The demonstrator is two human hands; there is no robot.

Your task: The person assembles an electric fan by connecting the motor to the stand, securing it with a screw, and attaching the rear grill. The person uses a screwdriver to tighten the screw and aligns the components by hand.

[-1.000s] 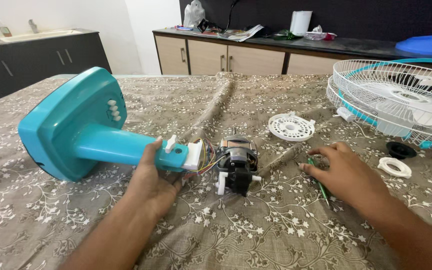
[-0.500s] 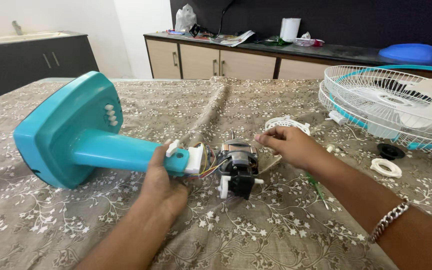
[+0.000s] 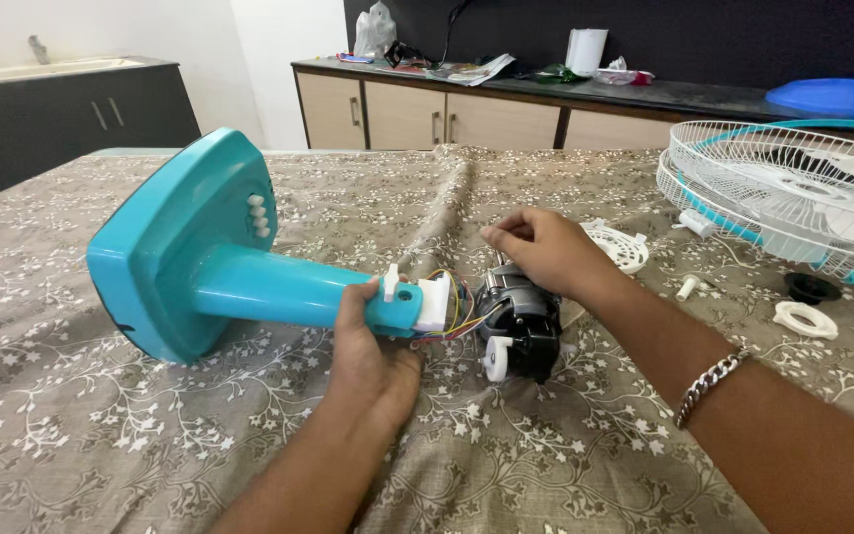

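A teal fan stand lies on its side, its wide base (image 3: 185,242) to the left and its neck pointing right. My left hand (image 3: 373,346) grips the neck from below, near the white joint. Coloured wires (image 3: 457,309) run from the joint to a black fan motor (image 3: 524,321) lying on the cloth. My right hand (image 3: 538,249) rests on top of the motor. Its fingertips are pinched together at the motor's far end, apparently on the shaft, which the hand hides.
A patterned cloth (image 3: 150,435) covers the table. A white round plate (image 3: 627,247), a small white piece (image 3: 686,288), a black cap (image 3: 811,287) and a white ring (image 3: 801,318) lie to the right. A white fan grille (image 3: 793,188) fills the right edge. A cluttered counter (image 3: 546,94) stands behind.
My right hand left the green screwdriver and moved left onto the motor. The motor has turned, so its white knob now faces me. My left hand keeps its grip on the neck.
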